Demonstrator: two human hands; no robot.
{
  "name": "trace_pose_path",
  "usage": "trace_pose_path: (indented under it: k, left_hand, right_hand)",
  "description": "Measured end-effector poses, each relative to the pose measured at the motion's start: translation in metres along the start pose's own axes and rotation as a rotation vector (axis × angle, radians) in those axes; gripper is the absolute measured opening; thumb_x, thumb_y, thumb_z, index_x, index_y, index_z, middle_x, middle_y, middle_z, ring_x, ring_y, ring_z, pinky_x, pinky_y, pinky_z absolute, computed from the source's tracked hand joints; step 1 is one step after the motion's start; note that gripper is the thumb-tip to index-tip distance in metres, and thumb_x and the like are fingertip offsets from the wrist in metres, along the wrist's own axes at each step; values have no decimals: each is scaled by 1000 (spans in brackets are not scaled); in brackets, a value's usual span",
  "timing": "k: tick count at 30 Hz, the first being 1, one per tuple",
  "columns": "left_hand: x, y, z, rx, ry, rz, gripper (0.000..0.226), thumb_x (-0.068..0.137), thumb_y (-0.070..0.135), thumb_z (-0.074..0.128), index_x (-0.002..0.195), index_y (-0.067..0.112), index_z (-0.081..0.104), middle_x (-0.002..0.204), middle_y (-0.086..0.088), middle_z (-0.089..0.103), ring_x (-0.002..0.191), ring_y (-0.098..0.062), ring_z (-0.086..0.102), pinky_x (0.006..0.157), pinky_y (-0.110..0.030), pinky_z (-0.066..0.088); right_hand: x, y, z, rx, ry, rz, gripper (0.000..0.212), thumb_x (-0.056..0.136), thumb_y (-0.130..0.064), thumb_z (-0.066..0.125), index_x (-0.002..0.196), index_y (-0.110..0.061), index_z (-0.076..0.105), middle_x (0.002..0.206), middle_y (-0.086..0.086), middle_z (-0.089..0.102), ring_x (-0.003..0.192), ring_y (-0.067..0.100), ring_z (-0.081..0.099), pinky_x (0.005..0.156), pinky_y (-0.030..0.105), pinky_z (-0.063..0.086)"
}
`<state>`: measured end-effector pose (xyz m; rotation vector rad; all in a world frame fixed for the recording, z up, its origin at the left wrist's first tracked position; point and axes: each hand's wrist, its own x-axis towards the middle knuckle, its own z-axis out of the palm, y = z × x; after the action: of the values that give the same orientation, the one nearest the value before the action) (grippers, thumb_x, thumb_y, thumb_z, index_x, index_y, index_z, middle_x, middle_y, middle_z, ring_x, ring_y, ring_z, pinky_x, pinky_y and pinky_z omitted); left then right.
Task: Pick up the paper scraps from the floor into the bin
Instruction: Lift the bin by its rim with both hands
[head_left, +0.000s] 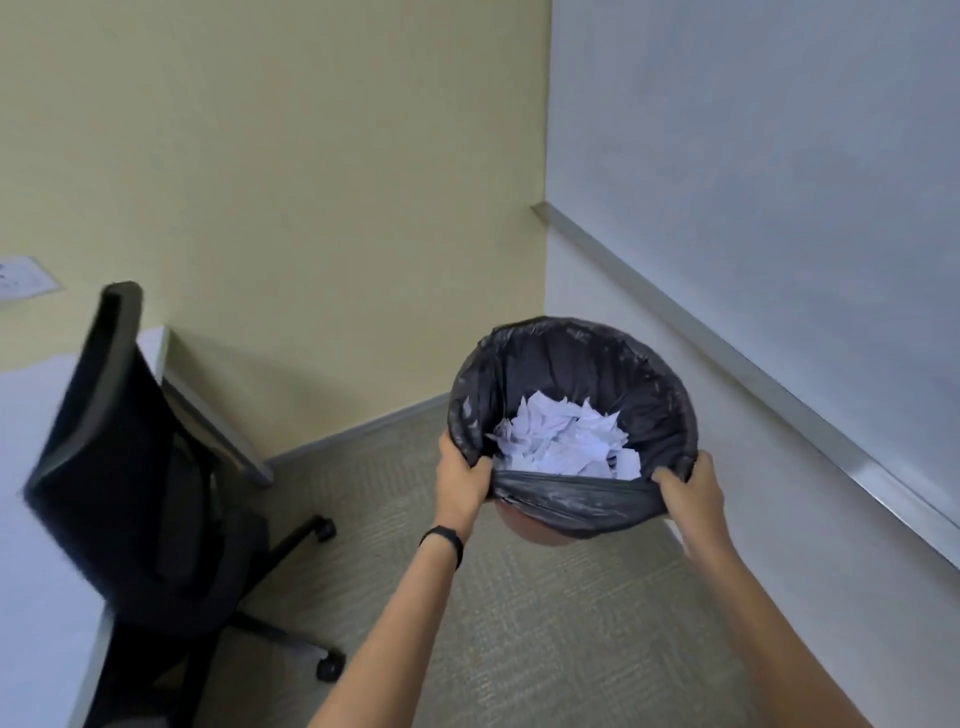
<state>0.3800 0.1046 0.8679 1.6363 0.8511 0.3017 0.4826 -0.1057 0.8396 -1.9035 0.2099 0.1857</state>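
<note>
A round bin (576, 358) lined with a black plastic bag is held up above the carpet, near the room's corner. White paper scraps (563, 439) lie piled inside it. My left hand (460, 480) grips the near rim on the left, fingers curled over the bag edge. My right hand (691, 491) grips the near rim on the right the same way. A black band sits on my left wrist. No scraps show on the visible floor.
A black office chair (130, 467) on castors stands at the left, beside a white desk (31, 519). A yellow wall is behind, and a whiteboard (779, 156) with a metal ledge runs along the right wall. Beige carpet (519, 623) lies below.
</note>
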Motion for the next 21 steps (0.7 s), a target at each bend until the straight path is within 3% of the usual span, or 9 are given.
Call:
trace_pose_path:
  k: [5, 8, 11, 15, 21]
  left_hand:
    - [-18, 30, -27, -10, -20, 41, 51, 86, 6, 54, 133, 15, 35, 117, -4, 56, 99, -21, 56, 77, -30, 53]
    - [-24, 39, -44, -26, -52, 47, 54, 79, 15, 58, 130, 19, 39, 122, -7, 58, 105, -25, 60, 90, -45, 53]
    - [-29, 48, -62, -89, -94, 77, 51, 82, 13, 58, 129, 20, 40, 121, -8, 59, 106, -28, 61, 88, -48, 54]
    - [-31, 53, -91, -149, -141, 135, 39, 89, 9, 57, 124, 22, 44, 121, -7, 60, 105, -24, 62, 93, -45, 52]
    - [-35, 52, -118, -302, -134, 147, 30, 90, 10, 59, 113, 25, 49, 109, 0, 66, 96, -21, 65, 67, -26, 59]
  right_hand:
    - [-37, -40, -24, 51, -37, -81, 15, 84, -11, 56, 95, -12, 45, 80, 0, 51, 81, 23, 52, 80, 40, 49]
    - [-58, -58, -30, 66, -31, -95, 17, 85, -13, 57, 98, -15, 46, 84, -3, 54, 86, 25, 56, 83, 42, 50]
    - [-78, -69, -29, 84, -15, -64, 20, 84, -14, 56, 101, -17, 47, 88, -3, 56, 90, 25, 59, 85, 47, 53]
    - [-108, -77, -17, 140, 10, -70, 21, 85, -13, 57, 104, -17, 47, 95, 3, 59, 85, 20, 57, 75, 37, 48]
    - [-127, -86, 3, 196, 18, -73, 26, 86, -12, 57, 109, -19, 47, 94, 0, 58, 83, 14, 56, 73, 33, 45]
